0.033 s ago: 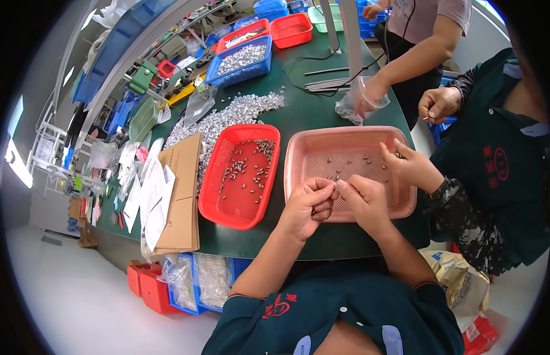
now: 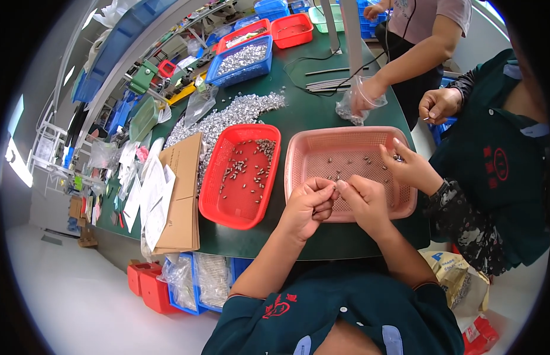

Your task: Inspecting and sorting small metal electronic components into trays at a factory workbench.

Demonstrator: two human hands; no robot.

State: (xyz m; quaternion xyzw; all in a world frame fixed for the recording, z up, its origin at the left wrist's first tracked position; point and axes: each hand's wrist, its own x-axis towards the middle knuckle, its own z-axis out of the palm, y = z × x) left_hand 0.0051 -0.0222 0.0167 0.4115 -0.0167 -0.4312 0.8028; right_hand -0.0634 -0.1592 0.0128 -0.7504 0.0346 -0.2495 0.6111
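My left hand (image 2: 310, 206) and my right hand (image 2: 365, 204) meet fingertip to fingertip over the near edge of a pink perforated basket (image 2: 304, 139). Both are closed in a pinch on a small metal part (image 2: 336, 187), mostly covered by the fingers. Another small dark piece seems tucked in the curled fingers of my left hand. A few small metal parts (image 2: 368, 160) lie scattered in the pink basket. To its left stands a red basket (image 2: 236, 210) with many similar metal parts (image 2: 264, 148), heaped densest at its far right corner.
A co-worker's hand (image 2: 411, 165) with small parts reaches over the pink basket's right side. Farther off, another person's hand is in a clear bag (image 2: 369, 100). Silvery pieces (image 2: 227, 115) are heaped behind the red basket; flat cardboard (image 2: 183, 195) lies left. A blue basket (image 2: 239, 62) stands beyond.
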